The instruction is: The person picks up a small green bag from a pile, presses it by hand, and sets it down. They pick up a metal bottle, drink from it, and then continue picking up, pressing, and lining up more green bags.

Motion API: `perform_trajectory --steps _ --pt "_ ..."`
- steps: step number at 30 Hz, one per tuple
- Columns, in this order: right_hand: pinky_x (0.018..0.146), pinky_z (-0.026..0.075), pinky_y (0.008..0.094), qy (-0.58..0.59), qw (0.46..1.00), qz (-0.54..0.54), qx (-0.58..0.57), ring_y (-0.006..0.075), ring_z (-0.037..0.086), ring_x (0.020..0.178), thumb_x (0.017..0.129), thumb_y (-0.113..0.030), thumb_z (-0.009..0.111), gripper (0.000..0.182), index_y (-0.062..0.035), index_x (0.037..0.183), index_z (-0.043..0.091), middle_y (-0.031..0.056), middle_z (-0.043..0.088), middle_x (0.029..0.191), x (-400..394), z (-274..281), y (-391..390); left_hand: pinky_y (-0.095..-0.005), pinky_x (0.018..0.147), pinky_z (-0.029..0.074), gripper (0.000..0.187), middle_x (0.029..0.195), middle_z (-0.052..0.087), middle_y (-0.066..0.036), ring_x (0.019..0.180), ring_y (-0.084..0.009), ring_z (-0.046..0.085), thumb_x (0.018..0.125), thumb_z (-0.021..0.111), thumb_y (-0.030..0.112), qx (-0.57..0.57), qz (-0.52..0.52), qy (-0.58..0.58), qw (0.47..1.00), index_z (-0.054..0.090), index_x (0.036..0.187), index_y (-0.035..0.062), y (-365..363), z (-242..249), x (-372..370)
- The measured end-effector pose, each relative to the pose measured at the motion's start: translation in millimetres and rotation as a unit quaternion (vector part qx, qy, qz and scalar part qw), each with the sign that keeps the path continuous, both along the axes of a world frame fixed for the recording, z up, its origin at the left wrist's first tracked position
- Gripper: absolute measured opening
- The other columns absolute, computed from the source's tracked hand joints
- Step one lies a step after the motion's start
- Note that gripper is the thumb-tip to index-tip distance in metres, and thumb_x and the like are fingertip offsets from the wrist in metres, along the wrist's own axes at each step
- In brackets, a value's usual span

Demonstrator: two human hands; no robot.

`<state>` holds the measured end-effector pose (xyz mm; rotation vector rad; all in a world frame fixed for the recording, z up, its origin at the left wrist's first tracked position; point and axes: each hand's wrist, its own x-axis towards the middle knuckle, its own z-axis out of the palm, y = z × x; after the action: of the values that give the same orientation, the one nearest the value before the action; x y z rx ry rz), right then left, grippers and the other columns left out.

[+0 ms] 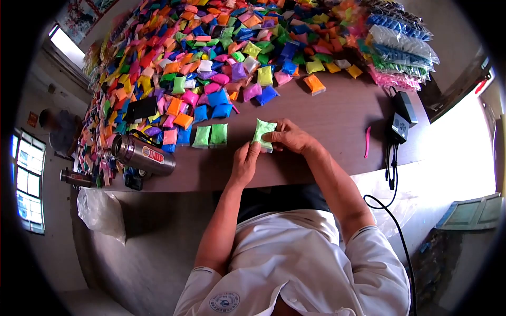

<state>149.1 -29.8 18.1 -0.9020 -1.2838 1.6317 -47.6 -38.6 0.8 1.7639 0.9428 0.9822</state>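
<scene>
A light green packet (pixel 264 131) in clear wrapping is held above the table near its front edge. My left hand (pixel 246 162) pinches its lower left side. On its right side, my right hand (pixel 289 136) grips it with the thumb across the front. Two more green packets, one (pixel 202 137) and another (pixel 219 135), lie side by side on the brown table (pixel 327 121), left of my hands. Beyond them spreads a large pile of coloured packets (pixel 221 63), with an orange packet (pixel 314 84) apart at its right edge.
A steel flask (pixel 143 154) lies at the left front. To the right are a pink tool (pixel 368 142), black adapters (pixel 400 128) with cables hanging over the edge, and stacked bagged packets (pixel 403 50). A plastic bag (pixel 101 213) hangs at left; a person (pixel 63 129) is beyond.
</scene>
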Motion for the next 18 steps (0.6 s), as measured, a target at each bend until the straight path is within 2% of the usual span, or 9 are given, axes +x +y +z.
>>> perform_trajectory --steps 5,10,15,18 --pt "0.046 0.039 0.0214 -0.005 1.0 -0.021 0.021 0.0083 0.05 0.051 0.087 -0.019 0.067 0.017 -0.0024 0.083 0.064 0.0019 0.058 0.064 -1.9 3.8 -1.4 -0.0314 0.071 0.046 0.042 0.078 0.065 -0.01 0.074 -0.0174 0.059 0.1 0.045 0.035 -0.009 -0.001 -0.02 1.0 0.063 0.087 -0.0012 -0.9 2.5 1.8" --pt "0.046 0.037 0.0214 -0.016 0.999 -0.026 0.017 0.0077 0.049 0.05 0.091 -0.027 0.062 0.025 -0.0029 0.084 0.065 0.0014 0.057 0.062 -2.4 2.7 -1.2 -0.0319 0.071 0.047 0.043 0.078 0.066 -0.011 0.073 -0.0191 0.06 0.1 0.045 0.036 0.005 -0.006 -0.021 1.0 0.063 0.087 -0.0008 0.4 -1.1 1.0" --pt "0.047 0.038 0.0212 -0.008 0.999 -0.03 0.031 0.0076 0.049 0.05 0.092 -0.029 0.061 0.027 -0.0034 0.084 0.066 0.0011 0.058 0.063 -1.4 -2.5 1.2 -0.0332 0.07 0.048 0.043 0.077 0.067 -0.011 0.073 -0.0211 0.063 0.1 0.045 0.036 0.019 -0.008 0.003 1.0 0.062 0.085 -0.0011 -1.5 2.3 3.9" --pt "0.047 0.038 0.0206 -0.012 0.999 -0.034 0.006 0.007 0.05 0.052 0.091 -0.027 0.063 0.024 -0.0036 0.085 0.066 0.0006 0.059 0.065 -2.2 -2.7 0.6 -0.0334 0.07 0.048 0.043 0.077 0.066 -0.011 0.073 -0.0214 0.063 0.1 0.045 0.036 0.014 -0.004 -0.021 1.0 0.062 0.085 -0.0008 -0.4 0.5 3.0"
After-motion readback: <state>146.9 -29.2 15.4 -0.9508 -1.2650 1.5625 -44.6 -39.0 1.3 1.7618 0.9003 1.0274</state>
